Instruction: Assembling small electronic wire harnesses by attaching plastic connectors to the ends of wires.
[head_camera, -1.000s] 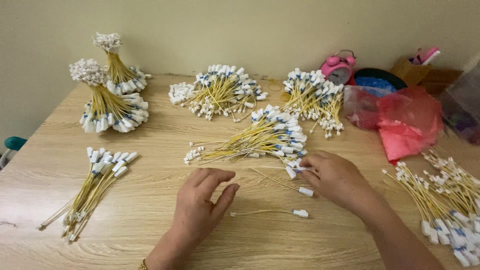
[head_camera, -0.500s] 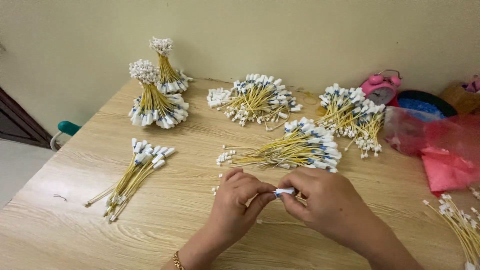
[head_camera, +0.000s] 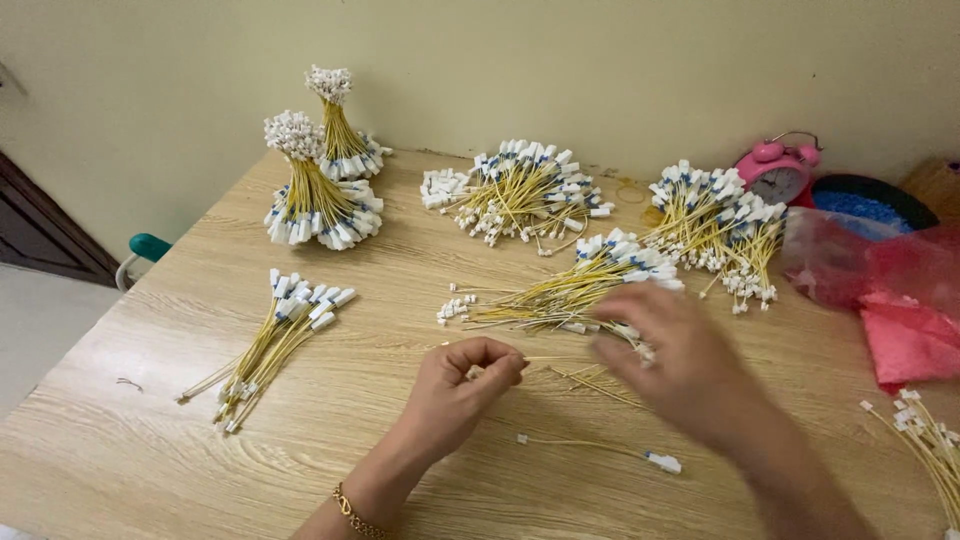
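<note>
The left hand (head_camera: 462, 385) is pinched shut on a thin yellow wire (head_camera: 545, 358). Just beyond it, the blurred right hand (head_camera: 668, 355) reaches over the loose wire pile (head_camera: 580, 285); I cannot tell its grip.

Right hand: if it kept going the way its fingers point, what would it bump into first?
Probably the loose pile of yellow wires with white plugs, just beyond the blurred right hand; depth is unclear.
</note>
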